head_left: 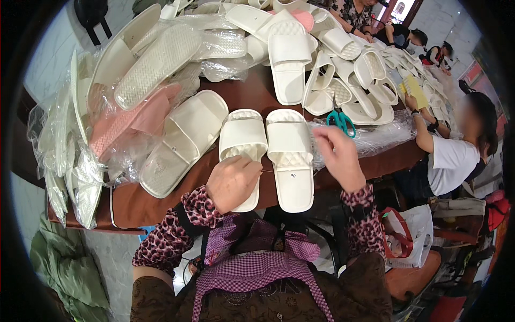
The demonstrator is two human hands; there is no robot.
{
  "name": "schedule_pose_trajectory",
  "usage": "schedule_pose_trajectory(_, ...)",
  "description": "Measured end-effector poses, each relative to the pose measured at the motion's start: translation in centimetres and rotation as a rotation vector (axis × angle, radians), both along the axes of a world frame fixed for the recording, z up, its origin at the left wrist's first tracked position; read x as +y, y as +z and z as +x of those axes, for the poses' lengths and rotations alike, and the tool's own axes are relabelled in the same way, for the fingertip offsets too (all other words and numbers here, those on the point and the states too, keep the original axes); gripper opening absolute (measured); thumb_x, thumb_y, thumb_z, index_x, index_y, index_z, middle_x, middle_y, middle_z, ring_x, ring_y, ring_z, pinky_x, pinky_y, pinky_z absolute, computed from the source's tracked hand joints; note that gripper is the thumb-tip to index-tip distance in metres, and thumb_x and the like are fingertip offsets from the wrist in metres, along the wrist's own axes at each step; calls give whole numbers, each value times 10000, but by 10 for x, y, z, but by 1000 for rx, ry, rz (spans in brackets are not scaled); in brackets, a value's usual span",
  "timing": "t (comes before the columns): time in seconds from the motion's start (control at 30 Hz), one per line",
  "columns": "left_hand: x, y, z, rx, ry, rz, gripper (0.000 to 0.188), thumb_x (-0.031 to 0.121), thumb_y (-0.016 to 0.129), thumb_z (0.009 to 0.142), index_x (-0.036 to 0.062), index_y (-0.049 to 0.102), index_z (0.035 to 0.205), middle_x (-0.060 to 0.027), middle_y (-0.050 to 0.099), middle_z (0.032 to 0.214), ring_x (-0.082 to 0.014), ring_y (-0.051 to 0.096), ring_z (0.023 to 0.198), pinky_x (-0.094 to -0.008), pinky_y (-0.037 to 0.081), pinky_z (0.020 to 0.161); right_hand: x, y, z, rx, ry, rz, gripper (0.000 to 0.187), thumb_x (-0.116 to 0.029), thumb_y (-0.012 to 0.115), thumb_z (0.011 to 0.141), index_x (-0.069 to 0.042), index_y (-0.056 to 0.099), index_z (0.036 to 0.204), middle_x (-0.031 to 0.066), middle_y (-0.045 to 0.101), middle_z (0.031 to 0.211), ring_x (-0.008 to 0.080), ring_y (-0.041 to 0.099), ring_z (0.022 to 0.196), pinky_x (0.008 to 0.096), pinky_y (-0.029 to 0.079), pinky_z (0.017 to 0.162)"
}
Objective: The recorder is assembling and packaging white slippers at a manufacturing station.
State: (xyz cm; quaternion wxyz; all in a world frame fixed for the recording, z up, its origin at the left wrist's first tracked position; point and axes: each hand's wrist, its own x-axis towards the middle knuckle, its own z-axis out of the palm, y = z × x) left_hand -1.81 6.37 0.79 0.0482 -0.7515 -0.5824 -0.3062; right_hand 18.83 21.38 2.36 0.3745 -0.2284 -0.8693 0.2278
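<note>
- Cream-white quilted left slipper (244, 129) and matching cream-white quilted right slipper (289, 139): side by side on the brown cloth-covered table (249, 88), toes away from the person, heels seemingly jutting past the edge. Likely squared up so both sit within easy reach.
- Left hand (234, 182): fingers curled down over the left slipper's footbed, just below its strap. Fingertips hidden; grip unclear, perhaps steadying the slipper or pinching something thin.
- Thin pale thread-like line (269, 171): runs from left hand toward the right slipper; far end unclear. Held low, maybe to keep it taut.
- Right hand (339, 161): raised just right of the right slipper, fingers bent, thumb close by. Anything between them: too small to make out. Probably lifted to clear the slipper.
- Teal-handled metal scissors (341, 124): beyond right hand, against the loose white slipper pile (338, 42), likely parked there for quick reach.
- Crinkled clear plastic film (383, 138): right of right hand, pushed aside perhaps for workspace.
</note>
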Motion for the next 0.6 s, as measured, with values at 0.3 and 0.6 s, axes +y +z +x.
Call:
schedule_pose_trajectory(0.3, 7, -17, -17, -267, 24, -77, 56, 71, 585, 760, 37, 605, 800, -119, 600, 779, -302, 584, 723, -362, 471, 641, 50, -8, -35, -211, 68, -213, 310, -226, 506, 862, 37, 584, 1007, 222, 613, 928, 350, 588, 854, 356, 453, 763)
schedule_pose_trajectory(0.6, 7, -20, -21, -409, 16, -146, 93, 126, 572, 773, 53, 621, 805, -106, 605, 771, -288, 588, 725, -365, 474, 647, 42, 0, -41, -163, -1, -37, 280, -188, 515, 841, 49, 608, 957, 217, 616, 934, 375, 581, 862, 363, 454, 776)
